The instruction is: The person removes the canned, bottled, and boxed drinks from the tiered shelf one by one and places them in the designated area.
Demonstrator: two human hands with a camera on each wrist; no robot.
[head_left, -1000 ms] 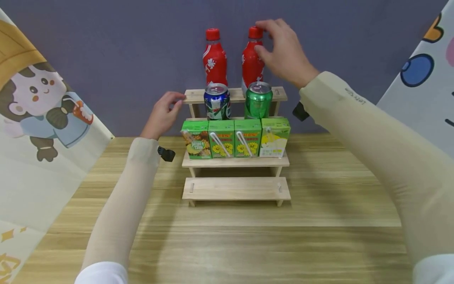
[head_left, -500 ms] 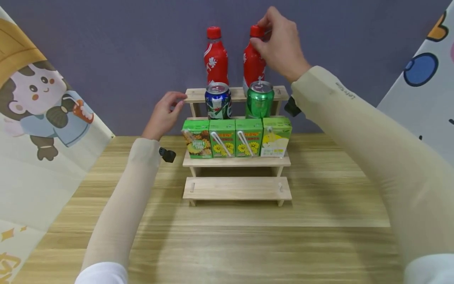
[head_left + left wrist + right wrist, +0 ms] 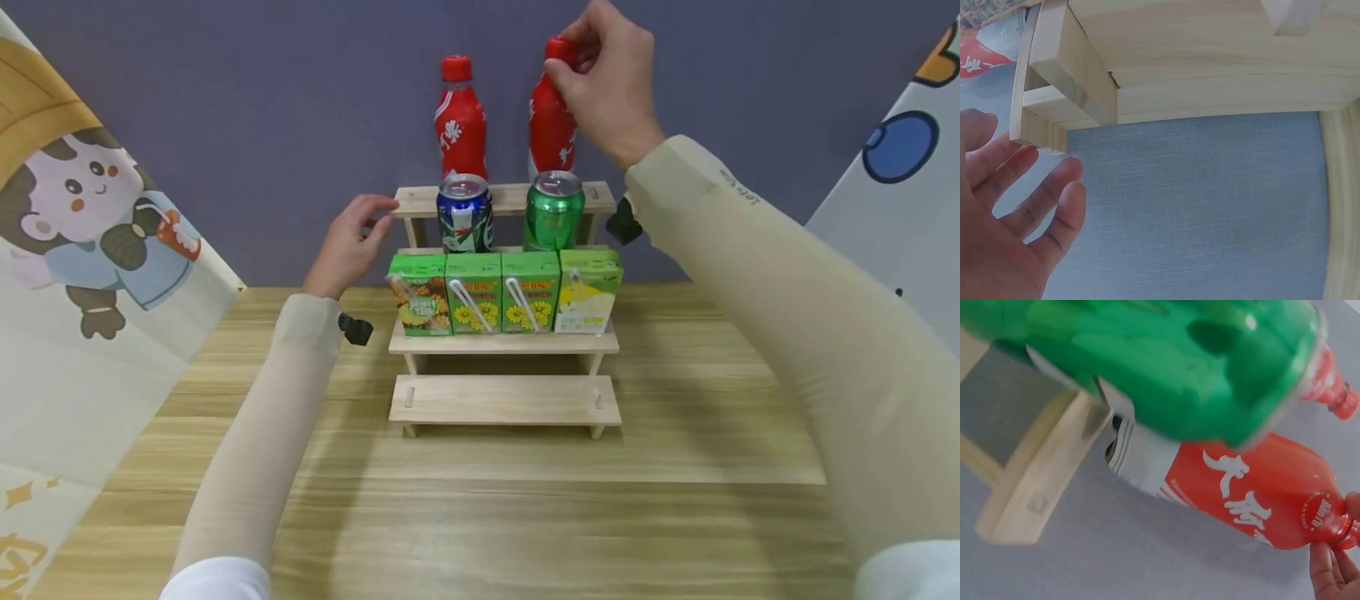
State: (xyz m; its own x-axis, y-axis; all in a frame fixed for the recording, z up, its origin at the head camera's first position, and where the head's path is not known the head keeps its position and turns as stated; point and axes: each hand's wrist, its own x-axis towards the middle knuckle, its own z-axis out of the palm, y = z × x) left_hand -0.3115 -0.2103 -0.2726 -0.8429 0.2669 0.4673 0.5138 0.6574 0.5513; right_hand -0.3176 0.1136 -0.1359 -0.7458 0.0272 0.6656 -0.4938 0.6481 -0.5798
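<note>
My right hand (image 3: 611,83) pinches the neck and cap of the right-hand red bottle (image 3: 551,125), over the top shelf (image 3: 510,198) of a stepped wooden stand. Its base shows in the right wrist view beside the shelf's end, partly behind the green can (image 3: 1166,362); whether it touches the wood I cannot tell. Another red bottle (image 3: 461,129) stands upright to its left. At the top shelf's left end, the fingertips of my left hand (image 3: 348,246) touch the wood, fingers loosely bent; the left wrist view shows them by the shelf end (image 3: 1041,131).
A blue can (image 3: 464,217) stands left of the green can, one step down. Several green juice boxes (image 3: 474,296) line the step below. The lowest wooden step (image 3: 504,400) is in front, on the wood-grain table (image 3: 525,533). A grey-blue wall (image 3: 300,125) rises behind.
My right hand has closed round the bottle's neck and moved up and slightly right. The bottle has shifted with it. My left hand stays at the shelf's end.
</note>
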